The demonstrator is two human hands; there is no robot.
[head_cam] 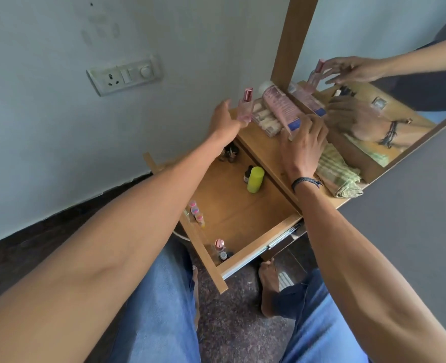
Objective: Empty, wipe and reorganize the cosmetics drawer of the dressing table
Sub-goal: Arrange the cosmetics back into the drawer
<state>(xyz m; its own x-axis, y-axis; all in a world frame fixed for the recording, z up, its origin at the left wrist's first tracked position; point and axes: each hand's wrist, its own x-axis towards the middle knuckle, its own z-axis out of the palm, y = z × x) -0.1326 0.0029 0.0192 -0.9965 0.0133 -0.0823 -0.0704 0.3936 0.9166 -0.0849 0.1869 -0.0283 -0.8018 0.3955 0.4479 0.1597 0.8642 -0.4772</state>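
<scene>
Pink perfume bottle (245, 108): upright on counter (257, 144), at the fingertips of the left hand (225, 119). Its fingers are spread, nearly straight, touching the base; arm outstretched.
Pink tube (279, 104): lying flat, blue end under the right hand (305, 142). Fingers bent over it; grip cannot be told.
1 drawer (242, 213): open below both wrists.

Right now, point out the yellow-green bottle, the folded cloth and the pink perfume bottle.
yellow-green bottle (255, 179): head view, middle of body.
folded cloth (335, 176): head view, top face.
pink perfume bottle (244, 109): head view, glass body.
</scene>
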